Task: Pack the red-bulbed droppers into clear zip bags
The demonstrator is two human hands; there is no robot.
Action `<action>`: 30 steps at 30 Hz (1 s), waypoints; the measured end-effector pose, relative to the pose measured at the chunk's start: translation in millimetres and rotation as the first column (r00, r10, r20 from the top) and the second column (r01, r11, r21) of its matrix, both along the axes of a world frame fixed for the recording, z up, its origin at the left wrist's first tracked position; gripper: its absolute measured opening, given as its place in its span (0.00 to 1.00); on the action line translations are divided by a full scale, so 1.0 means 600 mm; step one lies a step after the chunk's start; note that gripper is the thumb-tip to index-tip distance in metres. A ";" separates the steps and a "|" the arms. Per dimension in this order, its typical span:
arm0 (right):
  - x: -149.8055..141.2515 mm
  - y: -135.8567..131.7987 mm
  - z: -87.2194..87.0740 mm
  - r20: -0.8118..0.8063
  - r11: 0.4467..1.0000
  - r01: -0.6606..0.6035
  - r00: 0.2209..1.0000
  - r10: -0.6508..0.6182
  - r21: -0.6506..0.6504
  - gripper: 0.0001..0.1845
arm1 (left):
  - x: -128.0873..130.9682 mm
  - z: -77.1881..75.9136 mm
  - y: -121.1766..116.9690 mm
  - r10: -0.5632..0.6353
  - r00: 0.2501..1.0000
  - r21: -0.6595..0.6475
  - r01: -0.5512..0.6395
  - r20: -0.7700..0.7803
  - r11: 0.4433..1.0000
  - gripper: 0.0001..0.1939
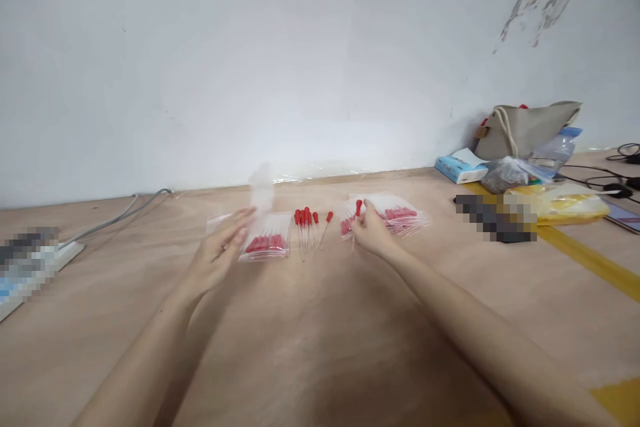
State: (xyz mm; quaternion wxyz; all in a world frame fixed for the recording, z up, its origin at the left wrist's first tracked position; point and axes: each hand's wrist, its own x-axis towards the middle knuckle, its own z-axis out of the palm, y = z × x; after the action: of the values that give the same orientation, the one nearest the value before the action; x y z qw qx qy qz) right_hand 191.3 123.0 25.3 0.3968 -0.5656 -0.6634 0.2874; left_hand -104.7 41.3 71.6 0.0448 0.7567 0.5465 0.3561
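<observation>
Between the thumb and fingers of my right hand (371,230) is a dropper (359,207), its red rubber bulb pointing up. My left hand (223,247) pinches a clear plastic bag (263,190), smeared by motion. Close to that hand lies a zip bag of red-bulbed droppers (265,242). Several loose droppers (306,219) with thin clear stems lie in the middle, bulbs toward the wall. Beside my right hand is a pile of filled zip bags (403,212), partly hidden by it.
A blue tissue pack (461,167), a beige bag (533,130) and a yellow package (563,205) sit at the right. Nearer is a dark blurred-out object (493,219). A grey cable (117,217) runs to a white power strip (43,277) at left.
</observation>
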 end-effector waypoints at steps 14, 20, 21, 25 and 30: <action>0.113 -0.112 -0.048 -0.606 0.969 0.085 0.767 -0.212 -0.231 0.34 | 0.150 -0.075 -0.077 -0.596 0.748 -0.406 0.467 -0.291 0.785 0.29; 0.100 -0.119 -0.055 -0.641 0.973 0.037 0.746 -0.180 -0.230 0.32 | 0.159 -0.083 -0.085 -0.619 0.708 -0.429 0.469 -0.341 0.772 0.30; 0.099 -0.119 -0.058 -0.636 0.975 0.033 0.753 -0.169 -0.219 0.32 | 0.160 -0.082 -0.084 -0.619 0.706 -0.434 0.465 -0.344 0.772 0.30; 0.101 -0.119 -0.067 -0.612 0.985 0.029 0.781 -0.128 -0.169 0.32 | 0.160 -0.080 -0.082 -0.619 0.702 -0.445 0.456 -0.352 0.771 0.30; 0.105 -0.118 -0.072 -0.594 0.988 0.029 0.796 -0.114 -0.150 0.31 | 0.159 -0.084 -0.083 -0.616 0.721 -0.423 0.474 -0.317 0.772 0.30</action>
State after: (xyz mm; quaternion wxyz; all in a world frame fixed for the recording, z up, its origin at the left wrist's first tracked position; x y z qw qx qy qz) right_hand 254.1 52.5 -18.0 0.5585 -0.4951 -0.4609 0.4801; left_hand -9.4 -8.2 21.2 0.1437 0.9276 0.3403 0.0554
